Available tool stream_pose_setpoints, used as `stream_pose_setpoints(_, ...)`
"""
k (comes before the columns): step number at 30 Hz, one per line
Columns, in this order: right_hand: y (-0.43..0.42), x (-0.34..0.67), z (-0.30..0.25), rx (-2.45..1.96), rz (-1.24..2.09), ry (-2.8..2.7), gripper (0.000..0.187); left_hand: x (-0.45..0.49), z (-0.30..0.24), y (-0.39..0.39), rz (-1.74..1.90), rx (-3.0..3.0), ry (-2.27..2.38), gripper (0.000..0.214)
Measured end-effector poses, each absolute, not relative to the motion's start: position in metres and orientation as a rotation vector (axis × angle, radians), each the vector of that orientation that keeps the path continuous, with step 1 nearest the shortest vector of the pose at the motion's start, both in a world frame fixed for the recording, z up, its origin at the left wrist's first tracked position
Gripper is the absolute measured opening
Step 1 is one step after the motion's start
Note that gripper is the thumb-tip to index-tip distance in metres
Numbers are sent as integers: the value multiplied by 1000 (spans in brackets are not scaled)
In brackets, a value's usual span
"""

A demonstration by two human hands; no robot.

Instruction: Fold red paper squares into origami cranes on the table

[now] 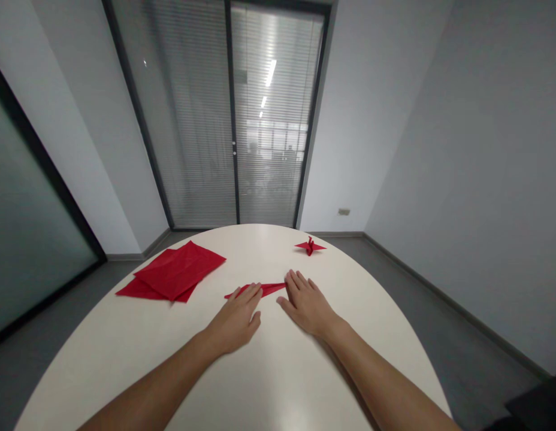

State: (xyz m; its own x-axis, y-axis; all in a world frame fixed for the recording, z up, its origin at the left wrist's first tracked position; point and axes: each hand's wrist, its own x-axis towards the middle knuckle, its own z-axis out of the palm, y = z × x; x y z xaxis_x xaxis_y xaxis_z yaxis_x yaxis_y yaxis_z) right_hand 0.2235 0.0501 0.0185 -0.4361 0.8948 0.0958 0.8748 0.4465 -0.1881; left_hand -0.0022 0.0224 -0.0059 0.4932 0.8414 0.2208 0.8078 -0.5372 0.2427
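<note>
A narrow folded piece of red paper (268,288) lies flat on the white oval table (278,383) between my hands. My left hand (235,320) lies flat with fingers stretched out, its fingertips pressing on the left part of the folded paper. My right hand (305,302) also lies flat and open, fingertips touching the right end of the paper. Neither hand grips anything.
A stack of red paper sheets (174,272) lies at the table's far left. A finished red paper crane (310,246) stands at the far right near the edge. Beyond the table are a glass door with blinds (233,120) and grey walls.
</note>
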Motion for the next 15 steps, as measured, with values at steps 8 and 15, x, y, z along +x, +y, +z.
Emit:
stream_pose_setpoints(8, 48, 222, 20, -1078, 387, -2715, 63, 0, -8, 24, 534, 2650, 1406, 53)
stream_pose_setpoints(15, 51, 222, 19, -1064, 284, -2677, 55, 1, -14, 26, 585, 2584, 1710, 47)
